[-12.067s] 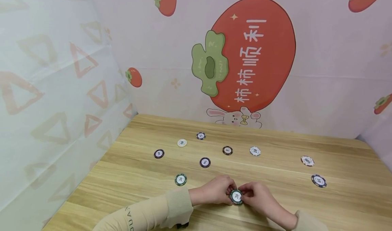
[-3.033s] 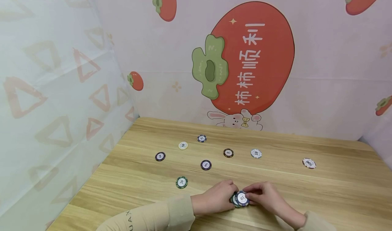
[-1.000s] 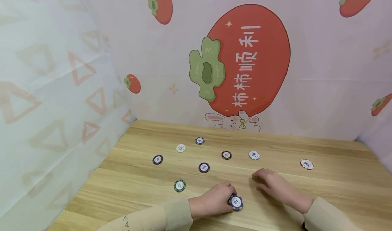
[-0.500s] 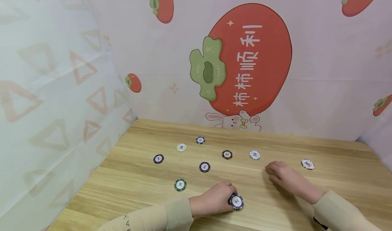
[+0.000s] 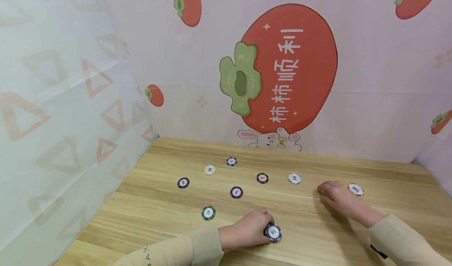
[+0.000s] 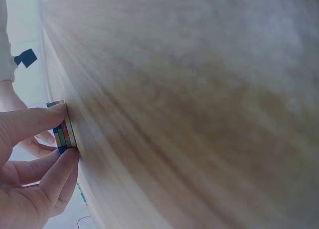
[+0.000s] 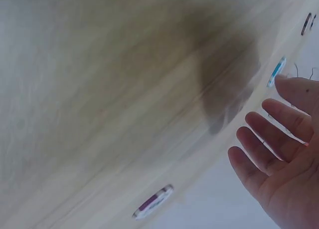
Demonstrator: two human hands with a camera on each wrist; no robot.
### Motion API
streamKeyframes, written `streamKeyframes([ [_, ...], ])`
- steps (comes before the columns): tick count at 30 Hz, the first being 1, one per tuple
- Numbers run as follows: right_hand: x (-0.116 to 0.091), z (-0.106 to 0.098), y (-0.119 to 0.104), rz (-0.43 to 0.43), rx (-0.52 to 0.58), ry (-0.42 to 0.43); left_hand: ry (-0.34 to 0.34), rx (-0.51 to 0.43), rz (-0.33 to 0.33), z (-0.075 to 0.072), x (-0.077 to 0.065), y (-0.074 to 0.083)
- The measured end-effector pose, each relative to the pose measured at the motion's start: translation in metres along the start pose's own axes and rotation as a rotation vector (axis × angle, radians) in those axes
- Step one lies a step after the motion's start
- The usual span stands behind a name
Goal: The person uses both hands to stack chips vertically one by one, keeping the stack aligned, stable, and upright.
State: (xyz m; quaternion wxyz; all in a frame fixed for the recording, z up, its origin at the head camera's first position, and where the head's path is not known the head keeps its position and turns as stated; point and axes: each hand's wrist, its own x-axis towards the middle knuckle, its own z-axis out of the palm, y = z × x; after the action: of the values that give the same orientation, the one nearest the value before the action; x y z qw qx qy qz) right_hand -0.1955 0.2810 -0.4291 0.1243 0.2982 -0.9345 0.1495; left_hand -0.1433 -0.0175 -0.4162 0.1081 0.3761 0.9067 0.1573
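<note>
A: Where's the left hand (image 5: pixel 246 231)?

B: On the chip stack (image 6: pixel 64 133), near side of the table (image 5: pixel 318 244). Narrow pinch on the rim: thumb one side, fingers opposite. Top chip is a blue-rimmed 10 (image 5: pixel 273 232), face up.

A: Why rim only?

B: Likely keeps the edges lined up and leaves the top face uncovered. Left wrist view shows several coloured layers, roughly flush. Exact count: can't tell.

A: Lifted or down?

B: Looks down on the wood. Can't rule out a slight gap.

A: Right hand (image 5: pixel 337 200)?

B: Holding nothing. Fingers loose and spread in the right wrist view, shadow on the wood, so it's probably raised. Nearest is the white-and-red 500 chip (image 5: pixel 356 189); white-and-blue 10 chip (image 5: pixel 294 179) sits to its left.

A: Other chips?

B: Flat, single, well apart. Green 20 chip (image 5: pixel 208 213) left of the stack, black 100 chip (image 5: pixel 262 178) farther back. Gaps presumably give fingers room at each rim.
</note>
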Motion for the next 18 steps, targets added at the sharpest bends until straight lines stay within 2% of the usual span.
streamKeyframes([
  [11,-0.005,-0.009,0.021,0.116,-0.003,-0.036,-0.011,-0.014,0.001,0.000,0.001,0.000],
  [18,-0.009,-0.012,0.032,0.157,-0.001,-0.053,-0.006,-0.013,0.003,0.000,0.000,-0.001],
])
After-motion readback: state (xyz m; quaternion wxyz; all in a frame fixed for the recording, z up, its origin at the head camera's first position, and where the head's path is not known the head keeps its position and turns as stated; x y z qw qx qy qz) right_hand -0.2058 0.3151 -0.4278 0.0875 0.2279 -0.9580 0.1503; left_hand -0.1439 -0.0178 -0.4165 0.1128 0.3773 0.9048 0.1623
